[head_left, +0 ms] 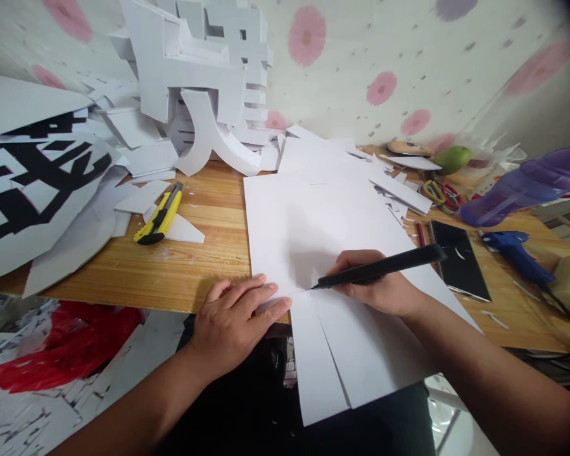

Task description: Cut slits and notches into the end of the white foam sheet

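A large white sheet lies on the wooden table and hangs over its front edge, with slits in the overhanging part. My right hand grips a long black knife-like tool, its tip touching the sheet near the table's edge. My left hand lies flat with fingers spread, pressing the sheet's left front corner against the table edge.
A yellow utility knife lies to the left among white offcuts. White foam letters are stacked at the back. Black-printed sheets sit far left. On the right are a black phone, a blue glue gun, scissors and a purple object.
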